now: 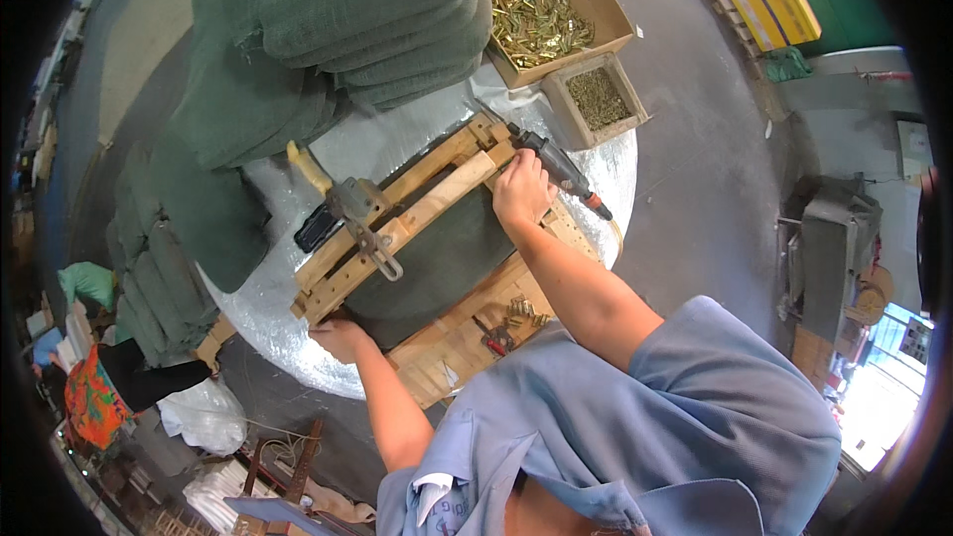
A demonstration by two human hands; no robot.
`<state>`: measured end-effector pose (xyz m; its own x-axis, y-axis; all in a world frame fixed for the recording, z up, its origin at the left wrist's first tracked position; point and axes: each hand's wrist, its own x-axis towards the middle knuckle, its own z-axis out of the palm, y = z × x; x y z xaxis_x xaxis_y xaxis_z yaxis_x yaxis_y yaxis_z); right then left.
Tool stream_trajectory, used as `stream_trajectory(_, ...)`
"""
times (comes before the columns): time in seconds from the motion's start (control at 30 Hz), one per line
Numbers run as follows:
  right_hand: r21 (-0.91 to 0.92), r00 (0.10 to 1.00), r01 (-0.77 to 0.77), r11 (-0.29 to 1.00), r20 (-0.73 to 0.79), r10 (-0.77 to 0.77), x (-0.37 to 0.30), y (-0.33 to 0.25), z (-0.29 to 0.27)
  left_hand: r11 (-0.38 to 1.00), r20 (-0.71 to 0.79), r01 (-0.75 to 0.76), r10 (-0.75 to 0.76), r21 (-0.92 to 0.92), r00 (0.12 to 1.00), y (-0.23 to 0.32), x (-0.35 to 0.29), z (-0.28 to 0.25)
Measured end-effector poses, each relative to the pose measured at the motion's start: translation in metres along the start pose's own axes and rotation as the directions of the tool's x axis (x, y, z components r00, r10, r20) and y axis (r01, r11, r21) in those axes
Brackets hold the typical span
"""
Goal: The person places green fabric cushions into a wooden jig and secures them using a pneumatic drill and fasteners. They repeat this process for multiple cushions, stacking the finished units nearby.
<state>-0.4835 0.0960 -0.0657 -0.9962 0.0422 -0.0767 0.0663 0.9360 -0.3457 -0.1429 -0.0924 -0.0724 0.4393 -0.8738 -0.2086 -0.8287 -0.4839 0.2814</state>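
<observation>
A long wooden frame [437,201] of parallel bars lies slantwise over dark green mesh cloth [437,263]. Its lower left corner is gripped by my left hand [342,339], whose fingertips are partly hidden. My right hand [524,191] has its fingers curled over the upper right end of the frame. Right beside those fingers lies a dark power screwdriver [561,169] with an orange ring; whether I touch it, I cannot tell. A metal clamp-like fitting [362,208] sits across the frame, near a yellow handle [308,169].
Folded green mesh [367,20] is piled beyond the frame. A cardboard box [586,0] holds brass-coloured metal pieces, and a square tub [566,104] holds smaller ones. Near my body, a wooden board [447,352] carries loose brass pieces [521,313] and a red-handled tool [493,341].
</observation>
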Motion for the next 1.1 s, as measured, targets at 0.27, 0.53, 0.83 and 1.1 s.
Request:
stream_trajectory(0.27, 0.675, 0.925, -0.070, 0.735, 0.319, -0.206, 0.043, 0.045, -0.005, 0.838, -0.081, -0.398, 0.398, -0.373, 0.914, -0.034, -0.011, -0.024)
stream_trajectory(0.53, 0.492, 0.875, 0.399, 0.774, 0.048, -0.481, 0.009, 0.200, -0.070, 0.610, -0.052, -0.631, 0.698, -0.479, 0.714, -0.151, -0.211, -0.077)
stream_trajectory(0.83, 0.329, 0.698, 0.481, 0.813, 0.418, -0.582, -0.069, 0.192, -0.093, 0.600, 0.249, -0.515, 0.764, -0.612, 0.595, -0.146, -0.277, -0.062)
stream_trajectory(1.1, 0.373, 0.432, 0.693, 0.616, 0.469, -0.770, -0.118, 0.201, -0.093, 0.269, 0.043, -0.921, 0.962, -0.281, 0.268, -0.101, -0.295, -0.042)
